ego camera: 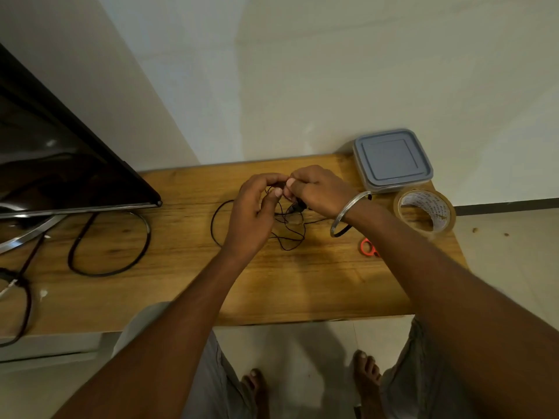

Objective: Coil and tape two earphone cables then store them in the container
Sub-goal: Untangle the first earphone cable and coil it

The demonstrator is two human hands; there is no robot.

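Thin black earphone cables (289,234) lie in a loose tangle on the wooden table (181,267), with a loop (214,222) reaching out to the left. My left hand (254,213) and my right hand (317,192) meet above the tangle, both pinching a strand of the cable between thumb and fingers. How the two cables divide is hard to tell. A square container with a grey lid (392,160), closed, stands at the table's far right corner. A roll of clear brown tape (425,213) stands just in front of it.
Orange-handled scissors (368,247) lie partly under my right forearm. A dark TV screen (60,164) on a metal stand fills the left, with thick black cords (112,261) looped on the table. My bare feet stand on the tiled floor below the table's near edge.
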